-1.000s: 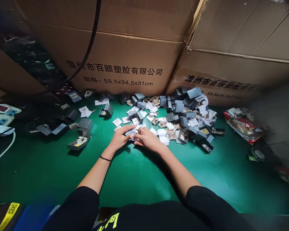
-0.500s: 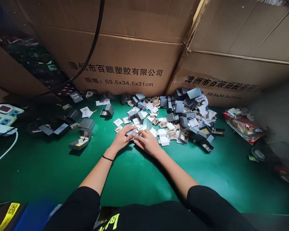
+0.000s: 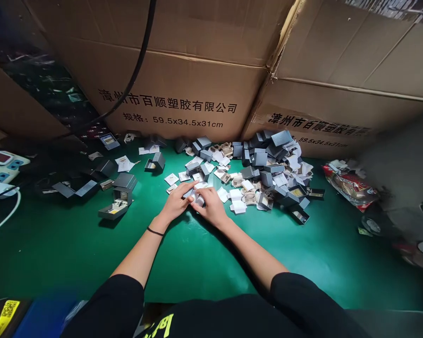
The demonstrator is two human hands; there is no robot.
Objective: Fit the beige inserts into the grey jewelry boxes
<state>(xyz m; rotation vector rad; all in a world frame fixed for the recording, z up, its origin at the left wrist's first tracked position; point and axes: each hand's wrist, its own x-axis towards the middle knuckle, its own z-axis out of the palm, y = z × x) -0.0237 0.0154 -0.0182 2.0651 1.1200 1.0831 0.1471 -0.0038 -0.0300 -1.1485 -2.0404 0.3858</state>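
On the smooth green worktop [image 3: 215, 272], a small pale-grey piece [image 3: 197, 197], partly hidden, is held in a narrow grip between the left hand [image 3: 176, 203] and right hand [image 3: 212, 207]; its handling appears unfinished. At left, a dark-grey rectangular box [image 3: 124, 183] is left opened. Farther right, dark-grey boxes [image 3: 260, 158] are loosely heaped; how many are completed cannot be judged.

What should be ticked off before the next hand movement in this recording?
1. Left hand gripping the pale piece: ok.
2. Right hand gripping the same piece: ok.
3. Piece's exact shape visible: cannot tell, fingers cover much of it.
4. Open gray box apart from the left hand: ok.
5. Pile of gray boxes neatly arranged: not ok, jumbled among papers.
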